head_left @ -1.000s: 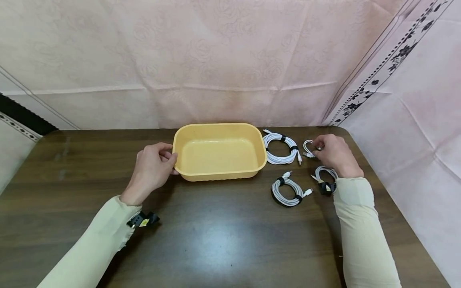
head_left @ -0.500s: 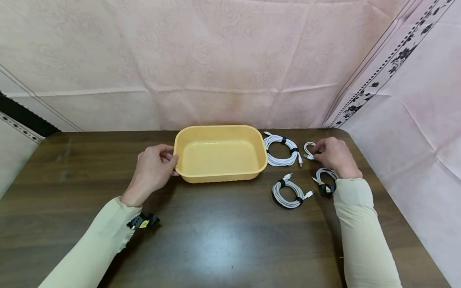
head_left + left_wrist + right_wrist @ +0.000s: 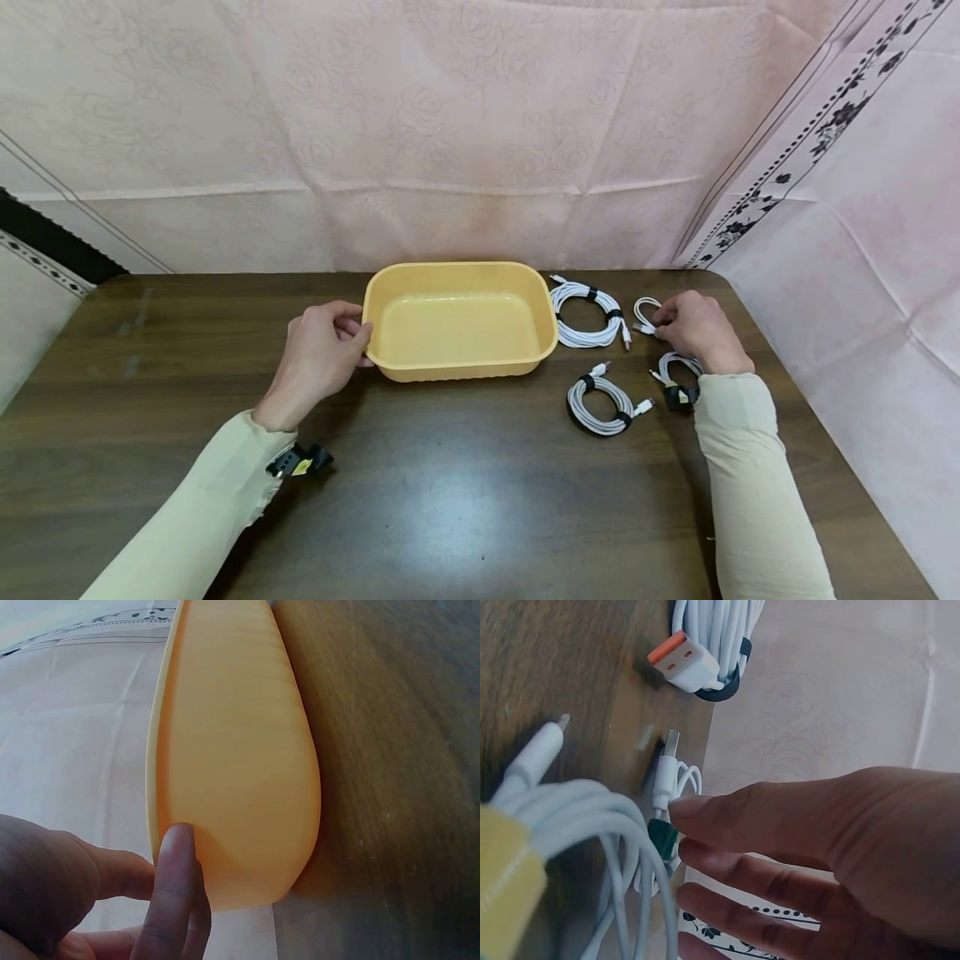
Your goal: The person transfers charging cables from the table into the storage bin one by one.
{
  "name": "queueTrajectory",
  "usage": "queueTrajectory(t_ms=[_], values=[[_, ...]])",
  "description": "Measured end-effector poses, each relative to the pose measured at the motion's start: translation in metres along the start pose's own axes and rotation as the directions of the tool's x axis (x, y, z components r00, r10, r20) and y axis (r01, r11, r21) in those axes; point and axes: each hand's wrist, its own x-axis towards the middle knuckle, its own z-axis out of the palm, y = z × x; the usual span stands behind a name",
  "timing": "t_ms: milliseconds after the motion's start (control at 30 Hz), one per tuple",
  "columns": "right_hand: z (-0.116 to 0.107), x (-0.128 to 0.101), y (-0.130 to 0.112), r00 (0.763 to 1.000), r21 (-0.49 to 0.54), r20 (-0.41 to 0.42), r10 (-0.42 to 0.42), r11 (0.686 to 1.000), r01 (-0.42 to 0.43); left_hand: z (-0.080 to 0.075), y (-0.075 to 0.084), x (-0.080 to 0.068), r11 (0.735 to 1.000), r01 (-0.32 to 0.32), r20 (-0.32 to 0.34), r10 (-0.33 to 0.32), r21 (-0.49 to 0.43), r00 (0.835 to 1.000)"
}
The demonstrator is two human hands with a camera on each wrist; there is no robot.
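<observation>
My left hand pinches the left end of a yellow plastic tub, its fingertips at the rim. In the left wrist view a finger lies against the tub's outer wall. My right hand is at the back right, thumb and forefinger pinching a small coiled white USB cable by its green tie. That cable rests on the table, partly hidden by the fingers. Just nearer than the right hand, below the wrist, lies another white cable coil with a yellow-marked wrap.
A large white cable coil with black ties touches or nearly touches the tub's right side. Nearer lies a medium white coil. All stand on a brown wooden table, backed by a pale cloth.
The whole view has shifted down slightly. Both hands stay at the tub and the small cable; nothing else has visibly moved.
</observation>
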Motion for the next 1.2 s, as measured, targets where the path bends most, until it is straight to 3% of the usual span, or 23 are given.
queueTrajectory(t_ms=[1200], values=[[0.011,0.006,0.002,1.0,0.006,-0.004,0.017,1.0,-0.017,0.002,-0.002,0.0,1.0,-0.006,-0.004,0.006,0.026,1.0]])
